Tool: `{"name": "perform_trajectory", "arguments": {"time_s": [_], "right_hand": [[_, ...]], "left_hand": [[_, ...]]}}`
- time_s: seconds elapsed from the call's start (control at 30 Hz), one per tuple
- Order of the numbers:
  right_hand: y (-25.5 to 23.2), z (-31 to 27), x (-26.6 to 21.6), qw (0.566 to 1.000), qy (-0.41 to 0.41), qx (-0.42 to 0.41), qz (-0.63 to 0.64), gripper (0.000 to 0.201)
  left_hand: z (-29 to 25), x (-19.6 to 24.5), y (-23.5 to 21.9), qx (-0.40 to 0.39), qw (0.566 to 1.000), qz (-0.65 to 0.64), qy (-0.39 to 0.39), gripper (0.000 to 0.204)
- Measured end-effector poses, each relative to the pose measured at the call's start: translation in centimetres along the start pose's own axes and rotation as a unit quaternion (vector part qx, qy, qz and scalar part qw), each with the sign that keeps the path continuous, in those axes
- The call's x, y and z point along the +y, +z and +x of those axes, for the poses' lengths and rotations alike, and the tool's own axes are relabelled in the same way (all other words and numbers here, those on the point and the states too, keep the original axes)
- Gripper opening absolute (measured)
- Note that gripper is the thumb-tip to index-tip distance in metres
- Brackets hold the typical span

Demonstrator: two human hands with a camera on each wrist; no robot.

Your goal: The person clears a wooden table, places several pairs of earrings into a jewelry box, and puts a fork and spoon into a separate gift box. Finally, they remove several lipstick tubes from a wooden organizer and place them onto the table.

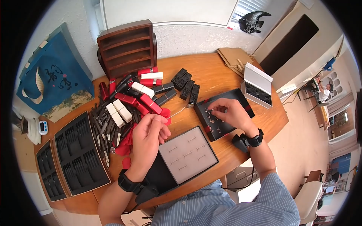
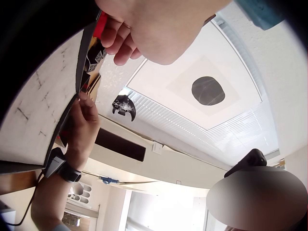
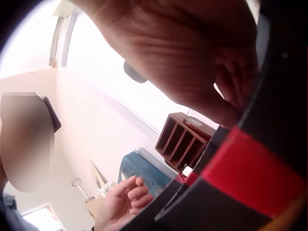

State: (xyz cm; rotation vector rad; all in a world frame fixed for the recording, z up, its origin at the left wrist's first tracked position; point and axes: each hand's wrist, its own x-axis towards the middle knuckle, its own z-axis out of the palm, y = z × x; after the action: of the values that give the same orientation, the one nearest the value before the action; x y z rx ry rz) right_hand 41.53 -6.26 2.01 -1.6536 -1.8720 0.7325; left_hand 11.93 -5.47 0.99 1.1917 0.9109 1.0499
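My left hand (image 1: 148, 136) is over the near side of the pile, thumb and forefinger pinching the end of a thin silver-coloured strand (image 1: 176, 113). The strand slants away to a small round piece by the black box's left edge. Inside the shallow black box (image 1: 247, 106), which has a red band, lie several small shiny jewellery pieces (image 1: 218, 127). My right hand (image 1: 234, 115) reaches down into it, fingertips pinched together at a small piece. Close in front of my body is an open case with a light grey padded panel (image 1: 196, 162) bearing several short slits.
Red, white and black small boxes (image 1: 142, 89) and many dark slender pieces (image 1: 102, 124) are heaped on the left. Behind stands a brown wooden shelf (image 1: 126, 49). Black slotted trays (image 1: 81, 150), a blue bag (image 1: 56, 75) and an open white box (image 1: 257, 86) surround the work area.
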Motion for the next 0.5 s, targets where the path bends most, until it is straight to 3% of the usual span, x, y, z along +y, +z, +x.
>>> {"name": "perform_trajectory", "arguments": {"time_s": [0.13,0.2,0.3,0.4,0.5], "right_hand": [[-0.5,0.5,-2.1,0.999,0.013,-0.029,0.035,0.015],[-0.3,0.8,-3.3,0.985,0.023,-0.094,0.144,0.013],[0.7,1.3,-4.5,0.968,-0.024,-0.171,0.180,0.015],[1.5,1.0,-5.0,0.960,-0.011,-0.230,0.161,0.015],[1.2,0.7,-4.6,0.966,-0.021,-0.206,0.152,0.015]], "left_hand": [[0.0,0.0,0.0,-0.001,1.000,0.011,0.000,0.029],[0.0,0.0,0.0,0.001,1.000,0.011,-0.003,0.029],[0.0,0.0,-0.1,0.000,1.000,0.002,-0.009,0.028],[-0.1,0.1,-0.1,0.001,1.000,0.003,-0.017,0.028],[-0.3,0.2,0.2,-0.019,0.999,0.032,0.000,0.026]]}}
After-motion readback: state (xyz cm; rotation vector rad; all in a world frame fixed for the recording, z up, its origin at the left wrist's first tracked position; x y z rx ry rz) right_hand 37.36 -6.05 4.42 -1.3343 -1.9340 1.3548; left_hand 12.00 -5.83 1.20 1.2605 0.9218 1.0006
